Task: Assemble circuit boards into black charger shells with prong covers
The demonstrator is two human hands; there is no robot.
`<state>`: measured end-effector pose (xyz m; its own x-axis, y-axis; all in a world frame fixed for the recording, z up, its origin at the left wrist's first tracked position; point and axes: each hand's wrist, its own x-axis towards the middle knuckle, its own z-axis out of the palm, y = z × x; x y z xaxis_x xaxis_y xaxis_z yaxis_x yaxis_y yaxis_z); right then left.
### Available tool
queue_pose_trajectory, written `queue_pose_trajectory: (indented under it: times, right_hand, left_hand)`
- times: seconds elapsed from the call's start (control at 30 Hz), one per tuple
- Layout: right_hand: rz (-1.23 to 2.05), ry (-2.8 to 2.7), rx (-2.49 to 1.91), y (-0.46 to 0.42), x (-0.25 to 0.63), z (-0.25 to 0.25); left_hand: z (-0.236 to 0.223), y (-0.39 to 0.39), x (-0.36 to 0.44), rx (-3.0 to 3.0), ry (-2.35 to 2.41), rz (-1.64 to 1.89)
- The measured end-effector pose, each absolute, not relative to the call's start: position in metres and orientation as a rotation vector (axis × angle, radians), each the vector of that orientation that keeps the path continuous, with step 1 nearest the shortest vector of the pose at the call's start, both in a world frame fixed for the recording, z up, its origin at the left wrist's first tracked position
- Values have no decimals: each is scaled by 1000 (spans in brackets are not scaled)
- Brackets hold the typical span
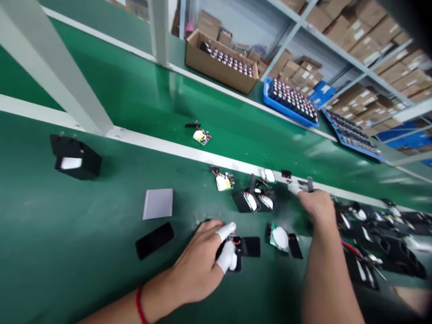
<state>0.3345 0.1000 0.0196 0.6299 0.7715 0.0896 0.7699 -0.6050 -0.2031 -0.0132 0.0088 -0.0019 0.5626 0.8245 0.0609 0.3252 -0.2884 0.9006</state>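
Low in the middle, my left hand (205, 256) has white finger cots on its thumb and index finger. Those two fingers close on a small black case (237, 264) with red wires showing, and a flat black panel (251, 246) lies against it. My right hand (315, 202) is stretched toward the white rail, its fingers bent and one white-tipped. A short grey piece (309, 183) sticks up at those fingers, too blurred to name. Between the hands lies a green circuit board (279, 237) with a white pad, beside a black plate (294, 246).
On the left stand a black housing (79, 159), a grey flat box (158, 204) and a black slab (155, 240). Open black cases (253, 200) and circuit boards (222, 181) lie along the white rail (175, 150). Several black units (364, 234) crowd the right. Trays (290, 105) stand behind.
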Motion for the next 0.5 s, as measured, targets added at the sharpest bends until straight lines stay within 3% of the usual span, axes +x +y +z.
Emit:
queue_pose_trajectory:
  times: [0.13,0.33,0.5]
  right_hand:
    - [74,-1139,-2538,55,312,10]
    - [-84,-924,-2018,-21,270,46]
    - [603,-825,-1432,-89,226,49]
  left_hand:
    - [-9,3,-11,1945,961,700]
    - [-8,5,-21,1872,796,707]
    - [-1,11,-16,1816,685,688]
